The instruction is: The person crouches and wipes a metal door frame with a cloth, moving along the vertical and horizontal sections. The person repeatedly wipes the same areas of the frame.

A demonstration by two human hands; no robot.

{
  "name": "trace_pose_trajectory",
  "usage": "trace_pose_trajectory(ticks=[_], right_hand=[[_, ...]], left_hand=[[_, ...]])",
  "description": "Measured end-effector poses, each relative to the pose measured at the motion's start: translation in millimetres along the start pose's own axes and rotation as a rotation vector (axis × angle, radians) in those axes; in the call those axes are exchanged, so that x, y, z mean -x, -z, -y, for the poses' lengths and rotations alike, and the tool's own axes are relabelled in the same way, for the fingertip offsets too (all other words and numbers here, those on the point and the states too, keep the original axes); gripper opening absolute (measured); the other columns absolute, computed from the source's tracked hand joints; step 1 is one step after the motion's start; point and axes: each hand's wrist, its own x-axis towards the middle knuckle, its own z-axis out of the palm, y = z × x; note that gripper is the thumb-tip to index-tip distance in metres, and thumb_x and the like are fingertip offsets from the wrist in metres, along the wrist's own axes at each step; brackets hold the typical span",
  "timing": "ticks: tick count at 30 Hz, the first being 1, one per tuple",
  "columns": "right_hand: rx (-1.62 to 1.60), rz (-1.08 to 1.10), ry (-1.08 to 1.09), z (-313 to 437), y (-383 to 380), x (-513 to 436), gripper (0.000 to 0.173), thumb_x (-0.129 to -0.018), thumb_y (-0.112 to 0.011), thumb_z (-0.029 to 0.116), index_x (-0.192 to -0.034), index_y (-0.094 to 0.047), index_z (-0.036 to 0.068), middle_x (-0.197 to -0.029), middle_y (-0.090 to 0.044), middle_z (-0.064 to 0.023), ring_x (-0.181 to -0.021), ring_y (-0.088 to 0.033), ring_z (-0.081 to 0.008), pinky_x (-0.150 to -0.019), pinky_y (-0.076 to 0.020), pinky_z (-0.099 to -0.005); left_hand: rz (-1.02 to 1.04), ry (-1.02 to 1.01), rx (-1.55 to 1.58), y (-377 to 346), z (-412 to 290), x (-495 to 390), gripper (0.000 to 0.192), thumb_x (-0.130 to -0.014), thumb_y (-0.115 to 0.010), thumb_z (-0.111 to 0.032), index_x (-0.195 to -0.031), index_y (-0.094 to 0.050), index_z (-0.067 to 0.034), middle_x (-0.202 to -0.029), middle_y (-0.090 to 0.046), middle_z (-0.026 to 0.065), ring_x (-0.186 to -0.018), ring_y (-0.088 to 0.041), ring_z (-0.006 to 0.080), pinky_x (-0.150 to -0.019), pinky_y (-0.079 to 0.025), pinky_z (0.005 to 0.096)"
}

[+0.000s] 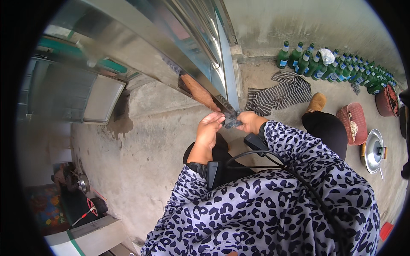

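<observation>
My right hand [250,122] grips a crumpled dark grey rag or scourer [232,121] against the low end of a shiny stainless steel door [200,75]. Close on its left is my left hand [208,126], fingers curled and fingertips at the door's edge beside the grey bundle. Whether those fingertips pinch the bundle or only touch the metal is unclear. The polished face mirrors an orange-brown patch just above my left hand. Steel tube bars [205,48] run along the door's glass side.
Many green glass bottles [318,75] line the wall at right. A striped cloth [278,92] lies on the concrete floor [144,153] near my shoe [317,101]. Further right are a red basket [360,121] and a lidded pan [374,152]. Black cables [272,156] join both wrists.
</observation>
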Motion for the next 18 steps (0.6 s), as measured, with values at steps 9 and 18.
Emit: trace_pose_trajectory(ticks=[9,18], right_hand=[[-0.146,0.17,0.078,27.0,-33.4,99.6,0.019,-0.092,-0.044,0.002,-0.111,-0.048,0.0,-0.109,-0.054,-0.0122,-0.097,-0.057,-0.0259,-0.087,-0.05,-0.0407],[-0.278,0.528,0.315,54.8,-72.9,212.6,0.022,-0.096,-0.039,0.006,-0.113,-0.046,-0.007,-0.11,-0.055,-0.0191,-0.103,-0.057,-0.0295,-0.093,-0.0501,-0.0374]], left_hand=[[0.047,-0.109,-0.155,8.2,-0.8,6.1,0.054,-0.069,-0.04,0.012,-0.12,-0.053,0.001,-0.09,-0.06,0.0036,-0.067,-0.047,0.0077,-0.065,-0.04,0.0207],[0.2,-0.173,-0.255,14.9,7.3,9.6,0.066,-0.069,-0.039,0.016,-0.133,-0.042,-0.002,-0.131,-0.048,0.009,-0.117,-0.05,0.0214,-0.092,-0.04,0.0306]])
